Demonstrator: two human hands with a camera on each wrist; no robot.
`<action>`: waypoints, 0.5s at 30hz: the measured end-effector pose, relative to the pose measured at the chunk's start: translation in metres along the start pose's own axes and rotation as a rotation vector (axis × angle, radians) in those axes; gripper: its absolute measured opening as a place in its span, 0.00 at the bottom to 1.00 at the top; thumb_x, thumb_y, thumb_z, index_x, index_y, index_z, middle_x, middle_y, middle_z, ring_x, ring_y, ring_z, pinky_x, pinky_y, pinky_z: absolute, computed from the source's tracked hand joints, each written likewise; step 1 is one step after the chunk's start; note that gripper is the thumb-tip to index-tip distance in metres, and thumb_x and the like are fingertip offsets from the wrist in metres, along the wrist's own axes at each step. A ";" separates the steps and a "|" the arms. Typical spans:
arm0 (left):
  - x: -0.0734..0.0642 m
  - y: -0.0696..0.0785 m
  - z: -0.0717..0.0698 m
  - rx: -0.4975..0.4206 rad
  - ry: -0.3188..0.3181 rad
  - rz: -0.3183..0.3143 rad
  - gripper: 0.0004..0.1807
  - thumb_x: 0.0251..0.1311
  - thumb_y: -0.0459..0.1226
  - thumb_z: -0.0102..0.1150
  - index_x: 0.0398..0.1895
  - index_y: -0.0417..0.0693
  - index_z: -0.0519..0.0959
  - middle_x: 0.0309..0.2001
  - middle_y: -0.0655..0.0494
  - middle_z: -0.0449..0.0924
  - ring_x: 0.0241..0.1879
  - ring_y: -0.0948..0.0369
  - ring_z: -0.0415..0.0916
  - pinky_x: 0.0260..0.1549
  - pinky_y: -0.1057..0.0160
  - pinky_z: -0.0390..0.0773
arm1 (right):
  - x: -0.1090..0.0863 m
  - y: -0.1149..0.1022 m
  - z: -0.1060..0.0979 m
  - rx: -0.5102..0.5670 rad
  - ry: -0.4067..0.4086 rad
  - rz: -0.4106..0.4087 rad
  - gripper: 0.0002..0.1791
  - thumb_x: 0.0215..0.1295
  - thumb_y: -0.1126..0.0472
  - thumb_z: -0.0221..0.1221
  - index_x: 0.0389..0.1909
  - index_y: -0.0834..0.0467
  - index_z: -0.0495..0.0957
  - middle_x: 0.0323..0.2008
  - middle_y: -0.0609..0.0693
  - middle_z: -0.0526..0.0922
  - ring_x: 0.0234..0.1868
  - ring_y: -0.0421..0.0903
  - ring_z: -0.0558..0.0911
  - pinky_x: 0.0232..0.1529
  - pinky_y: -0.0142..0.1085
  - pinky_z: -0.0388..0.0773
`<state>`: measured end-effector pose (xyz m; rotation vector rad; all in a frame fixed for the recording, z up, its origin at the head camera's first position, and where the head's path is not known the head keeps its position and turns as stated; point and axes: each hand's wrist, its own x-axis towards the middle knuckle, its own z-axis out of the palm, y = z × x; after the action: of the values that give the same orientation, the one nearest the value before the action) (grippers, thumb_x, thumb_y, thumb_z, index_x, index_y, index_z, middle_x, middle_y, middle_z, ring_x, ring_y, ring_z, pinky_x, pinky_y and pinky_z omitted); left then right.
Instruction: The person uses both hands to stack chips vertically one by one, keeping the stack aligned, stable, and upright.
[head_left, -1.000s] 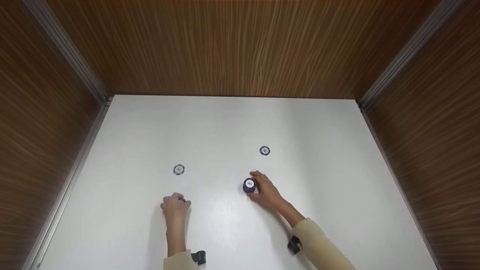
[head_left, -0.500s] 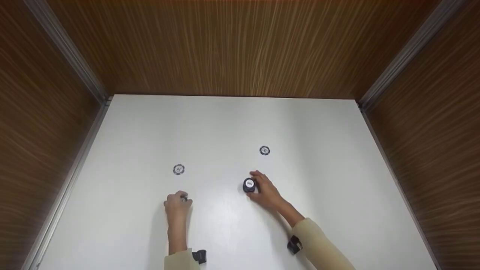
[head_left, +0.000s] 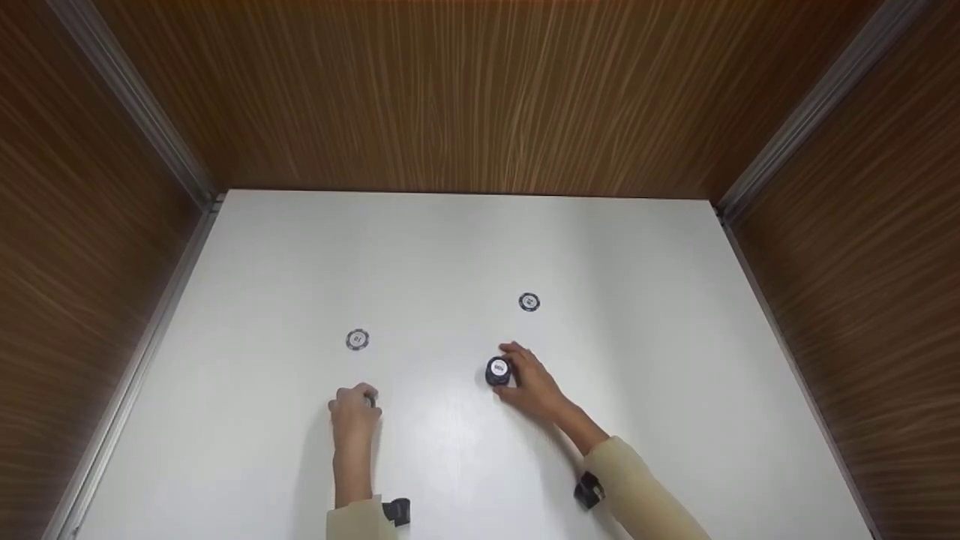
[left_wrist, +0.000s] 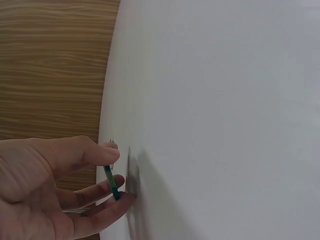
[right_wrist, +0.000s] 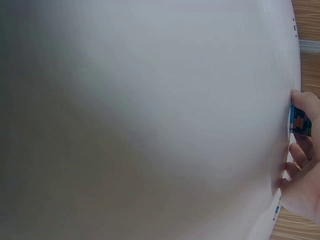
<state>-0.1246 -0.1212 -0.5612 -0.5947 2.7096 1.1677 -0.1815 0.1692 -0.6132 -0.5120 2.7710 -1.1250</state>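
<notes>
My left hand (head_left: 352, 414) pinches a single poker chip between thumb and fingers, low over the white table. In the left wrist view this poker chip (left_wrist: 111, 183) stands tilted, its green edge towards me. My right hand (head_left: 534, 388) grips a short stack of dark poker chips (head_left: 498, 370) from its right side, thumb and fingers around it. The top chip shows a white centre with a number too small to read surely. The stack's banded side (right_wrist: 299, 121) shows in the right wrist view, at the table surface.
Two lone poker chips lie flat farther back: the left chip (head_left: 358, 340) beyond my left hand, the right chip (head_left: 529, 301) beyond the stack. Wood-grain panels (head_left: 465, 97) wall in the white table (head_left: 450, 247) at the back and both sides.
My left hand has shifted slightly right, and the chip in its fingers has changed tilt. The right hand, the stack and the two lying chips have stayed in place.
</notes>
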 end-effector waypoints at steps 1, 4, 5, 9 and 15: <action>0.000 0.001 0.000 0.013 -0.001 0.011 0.15 0.49 0.24 0.59 0.42 0.32 0.77 0.39 0.39 0.70 0.43 0.44 0.66 0.42 0.52 0.74 | 0.000 0.000 0.000 -0.001 -0.001 0.000 0.29 0.50 0.59 0.67 0.53 0.62 0.70 0.63 0.54 0.63 0.66 0.52 0.57 0.65 0.44 0.51; 0.001 0.002 0.000 0.041 -0.005 0.038 0.15 0.48 0.23 0.59 0.42 0.32 0.77 0.38 0.39 0.70 0.42 0.44 0.67 0.42 0.52 0.74 | 0.000 0.000 0.000 0.000 -0.002 0.003 0.29 0.50 0.59 0.67 0.53 0.62 0.70 0.63 0.53 0.63 0.66 0.52 0.57 0.65 0.44 0.51; 0.002 0.002 0.000 0.051 0.000 0.053 0.15 0.48 0.23 0.59 0.42 0.32 0.77 0.38 0.39 0.71 0.42 0.44 0.67 0.41 0.52 0.74 | 0.000 -0.001 0.000 0.002 -0.005 0.010 0.29 0.50 0.59 0.67 0.53 0.61 0.70 0.63 0.53 0.63 0.66 0.51 0.56 0.65 0.43 0.51; 0.002 0.006 0.001 0.081 0.010 0.095 0.15 0.47 0.23 0.60 0.42 0.32 0.77 0.38 0.39 0.72 0.41 0.44 0.68 0.41 0.52 0.74 | -0.001 -0.001 0.000 0.002 -0.012 0.004 0.29 0.51 0.58 0.67 0.53 0.61 0.70 0.63 0.52 0.63 0.67 0.52 0.56 0.65 0.44 0.51; 0.003 0.016 0.004 0.097 -0.009 0.113 0.17 0.48 0.24 0.59 0.45 0.33 0.76 0.38 0.40 0.72 0.42 0.45 0.68 0.41 0.52 0.74 | -0.001 -0.001 -0.001 -0.005 -0.006 -0.010 0.30 0.50 0.58 0.67 0.54 0.62 0.69 0.63 0.53 0.63 0.67 0.51 0.55 0.65 0.43 0.50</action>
<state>-0.1344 -0.1090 -0.5539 -0.4275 2.8057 1.0526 -0.1810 0.1696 -0.6115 -0.5290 2.7702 -1.1174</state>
